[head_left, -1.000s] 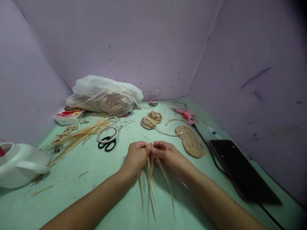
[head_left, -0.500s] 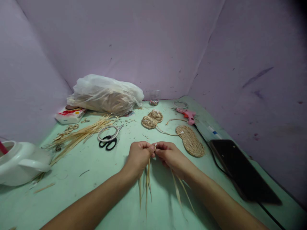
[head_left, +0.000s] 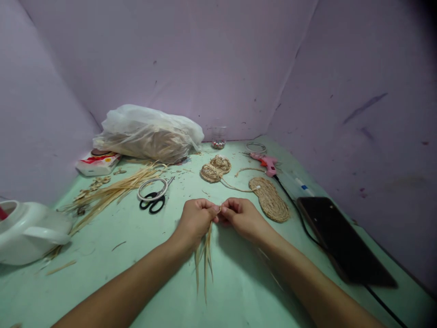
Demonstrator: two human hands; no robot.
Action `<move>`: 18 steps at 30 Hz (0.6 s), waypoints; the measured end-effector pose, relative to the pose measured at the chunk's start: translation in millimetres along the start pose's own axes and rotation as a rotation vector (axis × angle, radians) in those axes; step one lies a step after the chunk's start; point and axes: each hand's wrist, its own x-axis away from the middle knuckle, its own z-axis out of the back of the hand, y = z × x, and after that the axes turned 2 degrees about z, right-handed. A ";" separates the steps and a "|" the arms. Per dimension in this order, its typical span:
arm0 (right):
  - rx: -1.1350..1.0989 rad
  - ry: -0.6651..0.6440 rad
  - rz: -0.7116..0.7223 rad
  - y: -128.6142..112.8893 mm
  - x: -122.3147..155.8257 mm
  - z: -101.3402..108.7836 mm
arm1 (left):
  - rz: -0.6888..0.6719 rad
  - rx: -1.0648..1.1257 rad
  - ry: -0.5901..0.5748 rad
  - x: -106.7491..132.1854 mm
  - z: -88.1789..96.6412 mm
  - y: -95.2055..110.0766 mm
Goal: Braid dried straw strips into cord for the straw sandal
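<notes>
My left hand (head_left: pixel 198 216) is closed in a pinch on pale dried straw strips (head_left: pixel 206 255), whose loose ends hang down below the palm toward the table. Close beside it, my right hand (head_left: pixel 241 217) pinches the same strips, thumb against forefinger. The fingertips of both hands almost meet, and a small bit of fibre shows between them. More thin strands (head_left: pixel 271 269) trail beneath my right forearm, partly hidden. Beyond the right hand lies a coiled braided sole-shaped piece (head_left: pixel 269 200), joined by a cord to a smaller coiled braid bundle (head_left: pixel 215 168).
Black-handled scissors (head_left: pixel 152 203) lie by a white ring (head_left: pixel 150 189) and a straw bundle (head_left: pixel 126 181). A white pot (head_left: pixel 34 228) stands left. At right are a pink glue gun (head_left: pixel 269 164), its cable and a black phone (head_left: pixel 344 241). A plastic bag (head_left: pixel 150 132) sits behind.
The strands at my right hand have swung rightward under the forearm. A whitish tip that stuck up between the fingertips is now out of sight. Both hands stay together.
</notes>
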 end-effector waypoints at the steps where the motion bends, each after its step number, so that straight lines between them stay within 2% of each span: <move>1: -0.007 0.014 0.010 -0.4 0.1 -0.7 | 0.001 -0.004 -0.006 -0.3 0.1 0.5; 5: -0.059 0.058 0.058 -6.8 2.1 -2.5 | 0.002 -0.011 0.000 -1.6 1.8 1.2; 11: -0.204 0.100 0.011 -17.1 7.9 -1.6 | -0.029 0.003 -0.018 -1.3 4.2 1.4; 18: -0.259 0.201 0.039 -11.7 4.9 -3.9 | -0.207 -0.134 -0.081 -4.2 6.1 3.1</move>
